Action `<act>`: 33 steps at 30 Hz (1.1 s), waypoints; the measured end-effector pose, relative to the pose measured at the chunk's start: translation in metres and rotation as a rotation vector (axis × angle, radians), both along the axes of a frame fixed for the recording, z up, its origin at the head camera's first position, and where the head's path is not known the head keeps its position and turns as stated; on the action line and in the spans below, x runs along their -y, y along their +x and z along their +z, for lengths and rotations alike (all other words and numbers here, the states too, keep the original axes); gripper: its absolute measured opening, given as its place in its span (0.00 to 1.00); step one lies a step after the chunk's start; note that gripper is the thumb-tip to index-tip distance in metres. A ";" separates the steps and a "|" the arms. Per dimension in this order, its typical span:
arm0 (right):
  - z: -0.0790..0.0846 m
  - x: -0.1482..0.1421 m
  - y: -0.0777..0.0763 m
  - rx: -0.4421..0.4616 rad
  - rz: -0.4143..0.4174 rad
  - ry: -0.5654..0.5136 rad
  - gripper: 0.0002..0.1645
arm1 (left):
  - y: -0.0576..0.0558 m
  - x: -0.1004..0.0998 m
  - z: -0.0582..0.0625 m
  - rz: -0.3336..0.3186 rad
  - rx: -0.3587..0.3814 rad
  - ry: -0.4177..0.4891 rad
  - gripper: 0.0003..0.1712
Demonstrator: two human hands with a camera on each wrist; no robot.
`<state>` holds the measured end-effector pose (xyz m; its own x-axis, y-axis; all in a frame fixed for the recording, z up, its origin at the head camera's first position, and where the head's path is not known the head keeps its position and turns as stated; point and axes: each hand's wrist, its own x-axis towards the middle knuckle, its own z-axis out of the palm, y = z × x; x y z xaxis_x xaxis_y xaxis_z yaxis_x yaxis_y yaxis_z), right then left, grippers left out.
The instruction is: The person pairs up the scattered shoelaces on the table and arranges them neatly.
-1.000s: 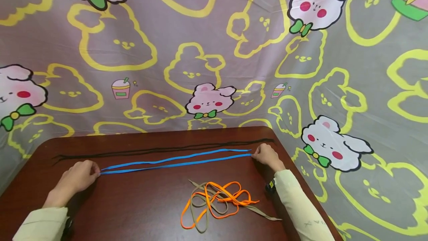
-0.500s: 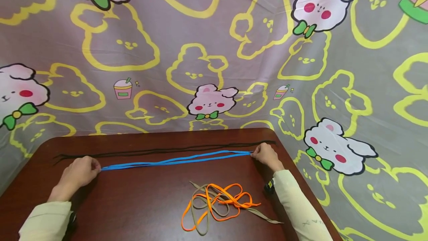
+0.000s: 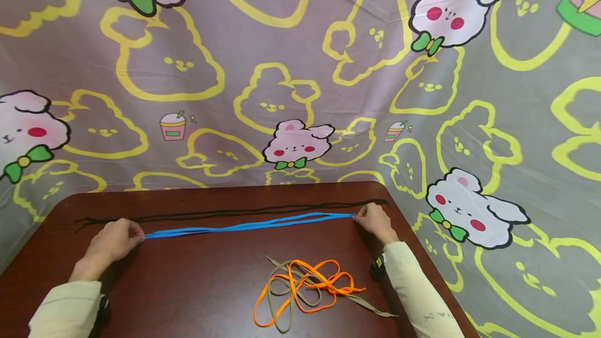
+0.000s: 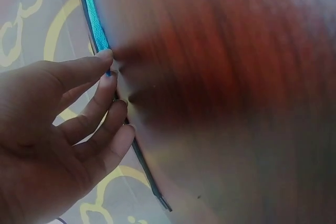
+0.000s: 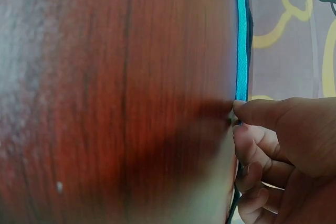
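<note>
Across the table: blue strands, black strands just beyond
Left hand: fingers pinch blue left end
Right hand: fingers pinch blue right end

A small, fabric-screened table corner is showing here; what kind of room is surrounding it, the pictures are not revealing. Printed cloth is hanging behind and along the right side of a dark reddish-brown, wood-grained table, and soft creases are marking the cloth as a drape. Cartoon bunnies (they are wearing green bows) and yellow outlines are decorating it.
</note>
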<state>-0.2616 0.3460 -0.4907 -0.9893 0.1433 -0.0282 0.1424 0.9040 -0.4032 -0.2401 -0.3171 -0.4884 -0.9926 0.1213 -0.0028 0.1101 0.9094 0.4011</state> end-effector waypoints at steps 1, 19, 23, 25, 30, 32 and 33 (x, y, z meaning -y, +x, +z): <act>0.000 0.000 0.000 -0.001 -0.004 0.001 0.19 | 0.001 0.000 0.000 -0.002 -0.001 0.005 0.05; 0.011 0.008 0.011 -0.056 0.017 -0.018 0.12 | 0.017 -0.015 0.007 -0.016 -0.158 0.018 0.12; 0.018 0.030 0.019 -0.080 0.089 -0.051 0.10 | 0.023 -0.030 0.015 -0.064 -0.176 0.077 0.14; 0.020 0.046 0.023 -0.090 0.145 -0.063 0.08 | 0.025 -0.043 0.021 -0.106 -0.170 0.114 0.14; 0.020 0.099 0.038 -0.080 0.356 -0.098 0.03 | 0.028 -0.086 0.037 -0.183 -0.197 0.199 0.12; 0.020 0.121 0.045 -0.048 0.452 -0.127 0.03 | 0.030 -0.105 0.044 -0.198 -0.216 0.228 0.11; 0.020 0.131 0.049 -0.025 0.495 -0.138 0.04 | 0.030 -0.115 0.047 -0.207 -0.222 0.244 0.11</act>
